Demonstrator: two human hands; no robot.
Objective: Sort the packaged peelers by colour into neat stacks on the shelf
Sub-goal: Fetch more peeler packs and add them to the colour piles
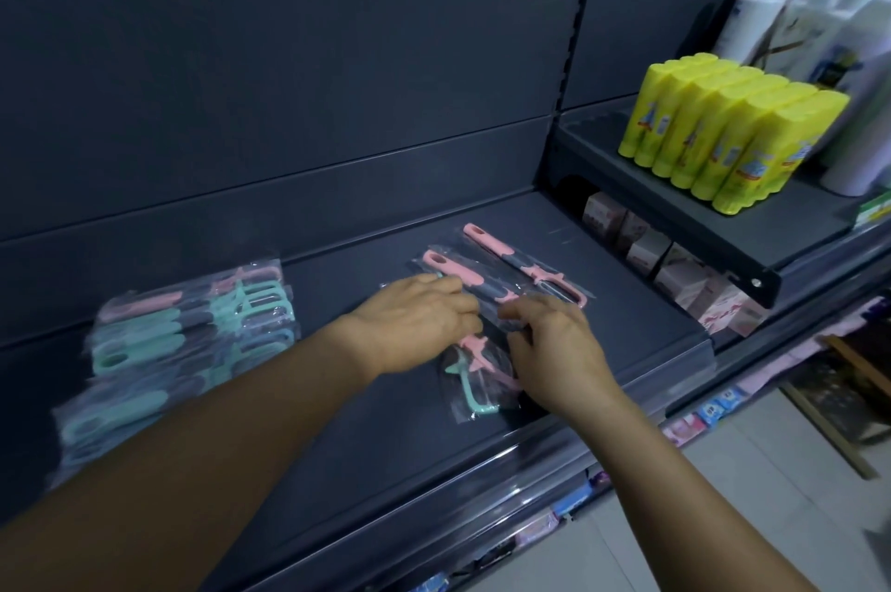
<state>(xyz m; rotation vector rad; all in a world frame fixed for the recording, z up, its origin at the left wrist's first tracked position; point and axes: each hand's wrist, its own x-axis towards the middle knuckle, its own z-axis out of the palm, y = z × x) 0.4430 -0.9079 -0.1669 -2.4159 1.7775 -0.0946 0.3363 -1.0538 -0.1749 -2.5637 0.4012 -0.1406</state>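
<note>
Packaged peelers in clear plastic sleeves lie on a dark shelf (337, 423) in two groups. Near the middle, a small cluster holds two pink peelers (523, 266) lying side by side at an angle, their handles pointing far and left, with another pink peeler and one teal peeler (470, 386) partly tucked beneath the hands on the near side. The left hand (414, 326) rests palm down on this cluster, fingers curled onto the packaging; the right hand (554, 350) is just beside it, fingers bent and pressing on the plastic, though an actual grip cannot be made out. Well apart to the left sits a bigger, blurred pile of peelers (193, 326), mostly teal with some pink at its far edge. To the right, a higher shelf carries a block of yellow bottles (723, 133), with white bottles (819, 22) behind them. Small pink boxes (675, 268) stand underneath that shelf
</note>
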